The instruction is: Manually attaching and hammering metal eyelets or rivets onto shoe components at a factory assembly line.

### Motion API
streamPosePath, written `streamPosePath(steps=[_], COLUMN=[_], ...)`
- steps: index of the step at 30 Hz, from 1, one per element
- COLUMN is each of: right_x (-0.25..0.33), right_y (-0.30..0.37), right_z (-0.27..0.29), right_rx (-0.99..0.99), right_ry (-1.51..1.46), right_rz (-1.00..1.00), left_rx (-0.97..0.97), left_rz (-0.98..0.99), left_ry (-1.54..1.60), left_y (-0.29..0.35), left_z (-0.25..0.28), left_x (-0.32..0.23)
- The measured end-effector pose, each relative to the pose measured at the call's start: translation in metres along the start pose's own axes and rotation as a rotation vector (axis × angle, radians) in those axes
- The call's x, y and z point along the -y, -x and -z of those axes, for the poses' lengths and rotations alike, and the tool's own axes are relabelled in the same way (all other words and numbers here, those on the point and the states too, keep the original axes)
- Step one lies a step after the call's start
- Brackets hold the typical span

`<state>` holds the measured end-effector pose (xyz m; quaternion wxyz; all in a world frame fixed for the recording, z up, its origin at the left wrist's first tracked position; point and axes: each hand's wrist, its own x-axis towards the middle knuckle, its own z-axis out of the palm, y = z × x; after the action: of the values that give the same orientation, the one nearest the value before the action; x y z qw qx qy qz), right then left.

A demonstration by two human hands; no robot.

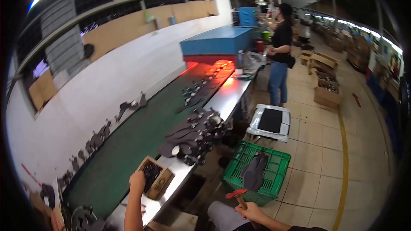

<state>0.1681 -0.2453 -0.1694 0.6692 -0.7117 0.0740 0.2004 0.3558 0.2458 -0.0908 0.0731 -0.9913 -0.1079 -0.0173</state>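
Note:
My left hand (137, 181) is at the left wall of a small wooden box (162, 183) that holds a heap of small dark pieces (151, 173). Its fingers are too indistinct to show whether they grip anything. Low in the view, my right hand (252, 212) is wrapped around the wooden handle of a hammer (242, 203), whose head looks red-orange. Just beyond the hammer, a dark grey sole-shaped piece (255, 173) lies on an upturned-looking green plastic crate (283, 165).
A pile of similar dark grey pieces (190, 134) sits on the metal ledge beside a green conveyor belt (128, 145). The belt runs to a blue machine (217, 39) with a glowing red opening. A stool (269, 122), cardboard boxes (327, 90) and a standing person (280, 51) are to the right.

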Motion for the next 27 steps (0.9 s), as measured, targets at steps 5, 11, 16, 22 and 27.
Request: streamPosePath(steps=[5, 11, 16, 22, 27], right_x=[0.006, 0.080, 0.164, 0.221, 0.217], right_y=[0.004, -0.011, -0.013, 0.014, 0.036], right_z=[-0.003, -0.024, -0.061, -0.126, -0.150], right_rx=[0.037, 0.169, 0.369, 0.638, 0.840], right_ry=[0.041, 0.096, -0.097, -0.179, -0.224], right_rz=[0.004, 0.131, 0.339, 0.554, 0.547], left_rx=[-0.203, -0.437, -0.245, -0.294, -0.515], left_rz=[-0.037, 0.177, 0.156, 0.206, 0.192], left_ry=[0.313, 1.350, 1.873, 1.899, 1.854], left_y=[0.008, 0.081, 0.196, 0.299, 0.331], left_z=[0.012, 0.062, 0.149, 0.175, 0.175], left_x=[-0.013, -0.035, -0.107, -0.120, -0.121])
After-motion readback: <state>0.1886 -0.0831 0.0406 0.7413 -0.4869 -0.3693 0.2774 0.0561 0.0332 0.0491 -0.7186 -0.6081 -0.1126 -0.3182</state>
